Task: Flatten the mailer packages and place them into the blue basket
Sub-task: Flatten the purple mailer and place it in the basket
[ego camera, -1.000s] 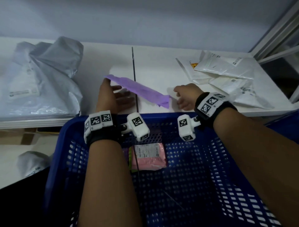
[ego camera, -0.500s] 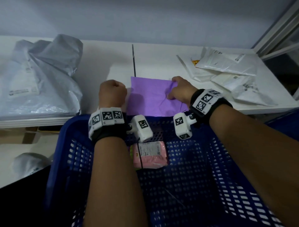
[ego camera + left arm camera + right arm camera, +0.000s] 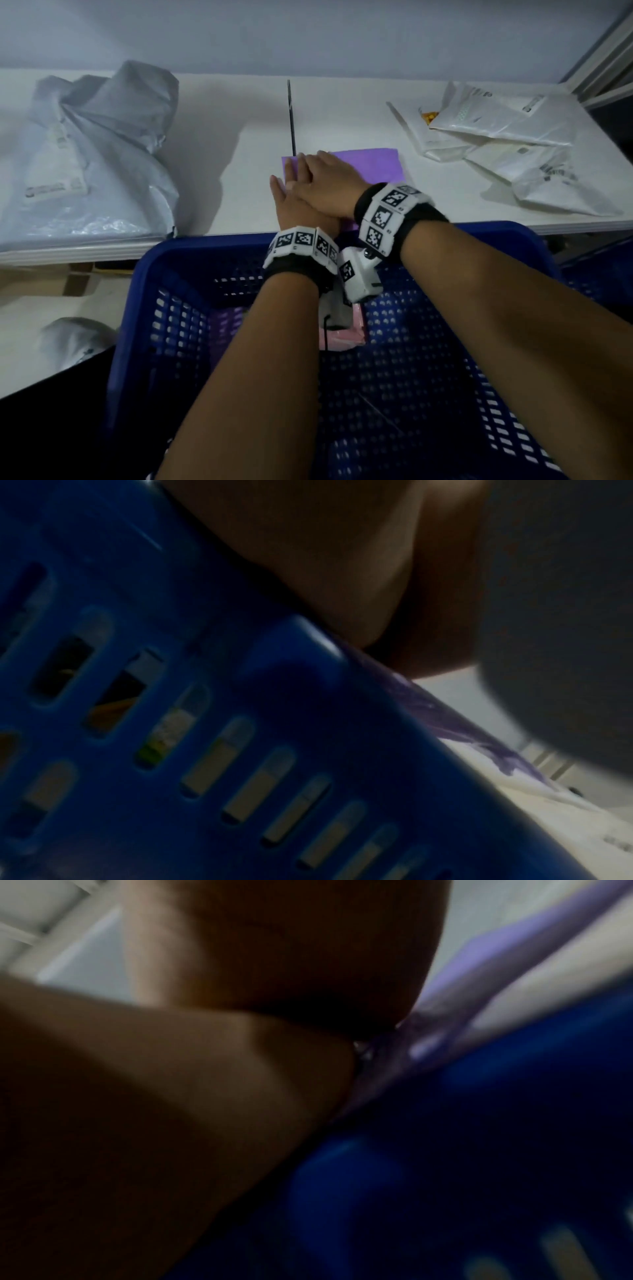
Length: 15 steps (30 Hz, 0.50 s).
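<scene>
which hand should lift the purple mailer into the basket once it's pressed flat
Probably the right hand: it lies on top of the left hand, so it can lift away first and take the purple mailer's uncovered right side, then drop it into the blue basket. The left is pinned beneath.

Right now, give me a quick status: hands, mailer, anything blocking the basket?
Right hand stacked on left hand, both flat, pressing purple mailer on the table. Blue basket holds a pink package. Nothing blocking.
</scene>
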Motion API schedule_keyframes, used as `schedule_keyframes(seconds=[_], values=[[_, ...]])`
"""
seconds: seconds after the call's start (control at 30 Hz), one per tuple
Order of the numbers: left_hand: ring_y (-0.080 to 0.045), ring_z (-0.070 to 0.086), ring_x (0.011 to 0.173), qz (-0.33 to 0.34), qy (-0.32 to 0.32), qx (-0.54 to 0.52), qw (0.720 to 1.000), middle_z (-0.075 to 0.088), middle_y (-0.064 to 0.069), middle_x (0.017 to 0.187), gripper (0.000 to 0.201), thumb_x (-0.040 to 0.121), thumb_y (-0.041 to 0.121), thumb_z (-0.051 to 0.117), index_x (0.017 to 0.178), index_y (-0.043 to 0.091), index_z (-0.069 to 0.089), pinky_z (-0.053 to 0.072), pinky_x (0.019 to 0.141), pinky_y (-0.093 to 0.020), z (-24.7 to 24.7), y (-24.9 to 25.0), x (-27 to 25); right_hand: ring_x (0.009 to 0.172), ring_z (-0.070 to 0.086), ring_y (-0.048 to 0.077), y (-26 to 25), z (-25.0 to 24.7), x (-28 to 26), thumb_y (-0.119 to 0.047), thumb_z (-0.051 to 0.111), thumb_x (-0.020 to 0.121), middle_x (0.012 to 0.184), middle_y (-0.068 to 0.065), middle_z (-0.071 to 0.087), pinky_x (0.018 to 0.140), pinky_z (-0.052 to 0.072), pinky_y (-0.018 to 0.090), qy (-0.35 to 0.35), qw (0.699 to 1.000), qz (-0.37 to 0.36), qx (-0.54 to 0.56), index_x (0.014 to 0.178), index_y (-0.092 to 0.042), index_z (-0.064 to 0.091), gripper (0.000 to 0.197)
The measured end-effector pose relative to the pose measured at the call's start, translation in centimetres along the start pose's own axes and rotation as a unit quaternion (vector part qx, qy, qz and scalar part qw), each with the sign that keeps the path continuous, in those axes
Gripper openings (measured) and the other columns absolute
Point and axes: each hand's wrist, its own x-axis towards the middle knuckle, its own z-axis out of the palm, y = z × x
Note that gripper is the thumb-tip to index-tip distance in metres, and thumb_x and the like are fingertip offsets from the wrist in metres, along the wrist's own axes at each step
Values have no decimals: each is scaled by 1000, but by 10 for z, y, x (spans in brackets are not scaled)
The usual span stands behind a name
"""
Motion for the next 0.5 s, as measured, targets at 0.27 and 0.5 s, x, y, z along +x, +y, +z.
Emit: schedule_keyframes(seconds=[0.27,0.5], values=[[-27,-7,154,12,13,-42,999,-2,-6,167,77,99,47,39,159,22,-1,1,123,-52,-6,-1,4,153,0,13,37,13,1,-47,21,106,167,-1,8,124,0,36,49,997,-30,51,159,-20,14,60],[-26,8,153,-12,21,-114,993,12,-7,166,83,93,67,36,158,18,17,5,124,-46,-9,-10,14,154,-1,17,83,11,-1,-48,19,105,167,5,0,124,0,36,76,996,21,-42,160,-16,5,65]])
